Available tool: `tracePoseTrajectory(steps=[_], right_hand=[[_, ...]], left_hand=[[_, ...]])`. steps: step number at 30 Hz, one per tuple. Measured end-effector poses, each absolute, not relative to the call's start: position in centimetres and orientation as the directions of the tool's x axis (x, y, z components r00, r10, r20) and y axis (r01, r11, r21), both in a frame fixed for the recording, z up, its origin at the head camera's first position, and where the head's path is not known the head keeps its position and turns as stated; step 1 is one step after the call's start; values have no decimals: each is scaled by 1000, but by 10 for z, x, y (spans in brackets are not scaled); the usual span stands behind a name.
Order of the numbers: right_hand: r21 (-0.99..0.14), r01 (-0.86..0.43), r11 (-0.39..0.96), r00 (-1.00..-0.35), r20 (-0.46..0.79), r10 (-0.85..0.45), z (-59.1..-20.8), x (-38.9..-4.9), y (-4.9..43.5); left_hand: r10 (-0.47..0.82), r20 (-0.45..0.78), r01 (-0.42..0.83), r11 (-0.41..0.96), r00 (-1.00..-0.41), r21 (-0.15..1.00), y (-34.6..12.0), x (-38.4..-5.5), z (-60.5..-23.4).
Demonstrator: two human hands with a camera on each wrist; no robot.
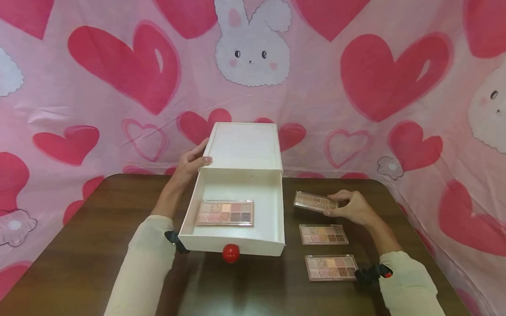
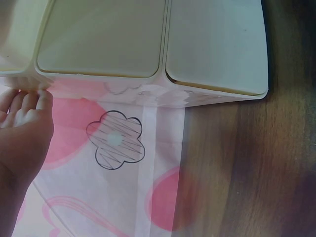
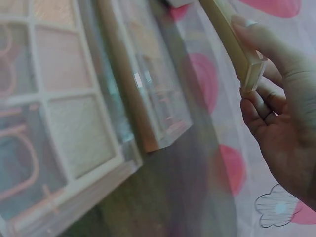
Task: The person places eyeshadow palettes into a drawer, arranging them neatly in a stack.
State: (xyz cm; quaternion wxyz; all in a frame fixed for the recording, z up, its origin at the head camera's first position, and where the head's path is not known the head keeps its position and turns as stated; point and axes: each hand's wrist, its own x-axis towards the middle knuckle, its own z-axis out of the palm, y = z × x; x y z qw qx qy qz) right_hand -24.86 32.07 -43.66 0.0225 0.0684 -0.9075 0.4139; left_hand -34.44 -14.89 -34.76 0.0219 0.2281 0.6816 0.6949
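Observation:
A white drawer box [image 1: 245, 146] stands on the table with its drawer [image 1: 263, 215] pulled out toward me; a red round knob [image 1: 231, 253] is on the front. My left hand [image 1: 190, 164] grips the box's left side, thumb over the top edge; in the left wrist view that hand [image 2: 27, 118] has its fingertips against the box's pale panels [image 2: 101, 39]. Inside the drawer lies one eyeshadow palette [image 1: 226, 213]. To the right, my right hand [image 1: 353, 207] pinches the end of another eyeshadow palette [image 1: 314, 201], seen edge-on [image 3: 237, 49] in the right wrist view.
Two more eyeshadow palettes, a middle one [image 1: 324, 234] and a nearer one [image 1: 331, 267], lie in a column right of the drawer. The brown wooden table [image 1: 84, 245] is backed by a pink cloth [image 1: 254, 100] printed with hearts and rabbits.

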Motion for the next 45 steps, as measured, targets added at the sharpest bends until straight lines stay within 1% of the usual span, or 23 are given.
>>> tracePoseTrajectory(steps=[5, 8, 10, 15, 19, 25, 28, 34, 39, 45], right_hand=[[-767, -175, 618, -984, 153, -89, -422, -241, 318], [-790, -173, 588, -984, 157, -80, -411, -234, 315], [-788, -175, 591, -984, 158, -81, -404, -230, 313], [-741, -223, 634, -974, 197, -112, -386, -219, 305], [-726, -273, 631, -960, 249, -128, -370, -210, 298], [-680, -372, 632, -922, 352, -163, -342, -194, 287], [-653, -402, 642, -907, 377, -185, -330, -188, 283], [-625, -385, 679, -915, 352, -195, -312, -178, 264], [-641, -418, 644, -905, 351, -239, -308, -178, 249], [-654, -466, 596, -884, 370, -285, -308, -181, 227]], left_hand=[[350, 287, 278, -78, -892, 957, -150, -343, -346], [352, 290, 276, -90, -890, 957, -149, -343, -345], [353, 290, 275, -93, -889, 957, -149, -343, -345], [348, 282, 266, -96, -894, 959, -149, -343, -346], [343, 277, 260, -97, -898, 961, -149, -343, -347], [343, 268, 252, -91, -900, 964, -149, -342, -346], [340, 265, 250, -87, -903, 964, -150, -343, -346], [336, 261, 245, -91, -905, 965, -149, -341, -345], [335, 244, 226, -91, -910, 970, -149, -339, -345], [327, 247, 237, -72, -912, 969, -149, -340, -345]])
